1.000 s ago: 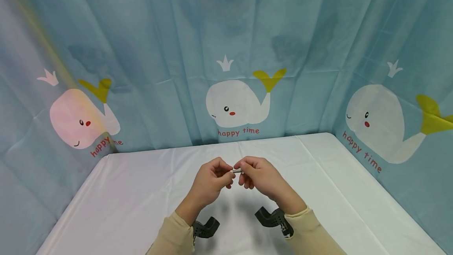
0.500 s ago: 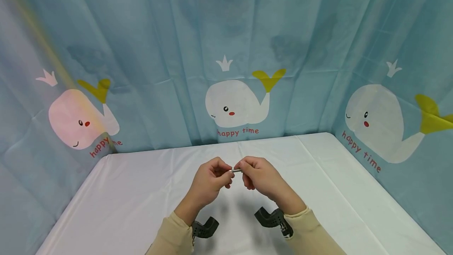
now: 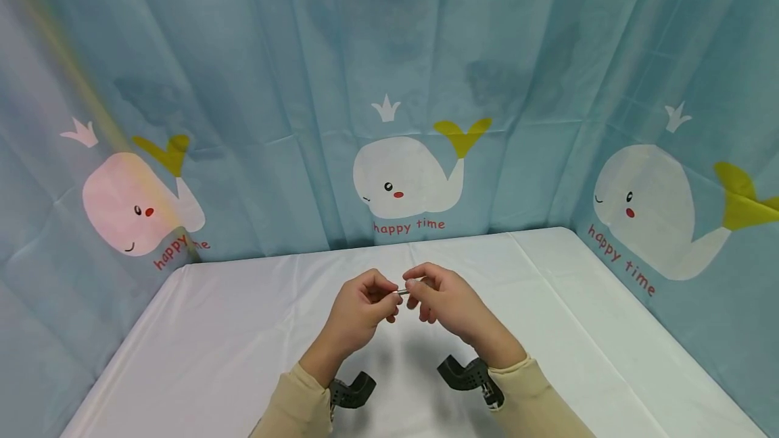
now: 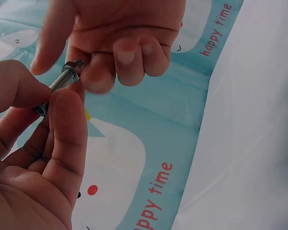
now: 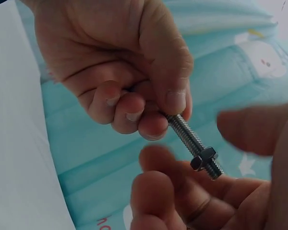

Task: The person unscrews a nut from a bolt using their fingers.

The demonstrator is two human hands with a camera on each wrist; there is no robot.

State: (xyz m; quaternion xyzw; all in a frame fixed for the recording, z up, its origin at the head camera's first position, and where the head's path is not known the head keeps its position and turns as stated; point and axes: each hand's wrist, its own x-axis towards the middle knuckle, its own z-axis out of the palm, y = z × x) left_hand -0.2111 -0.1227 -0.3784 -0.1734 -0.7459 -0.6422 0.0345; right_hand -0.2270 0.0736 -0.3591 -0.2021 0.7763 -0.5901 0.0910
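A threaded steel bolt is held level above the white table, between my two hands. My left hand pinches its shank between thumb and curled fingers. A hex nut sits near the bolt's free end. My right hand has its curled fingers against the nut from below, and its thumb is blurred and a little off the nut. The bolt's head is hidden inside the left hand's grip.
A blue curtain printed with white whales closes the table in at the back and on both sides. Black wrist camera mounts hang under both beige sleeves. The table's right edge runs along the curtain.
The right thumb has lifted slightly off the nut and its fingers have shifted around it. The left hand and the bolt have stayed in place.
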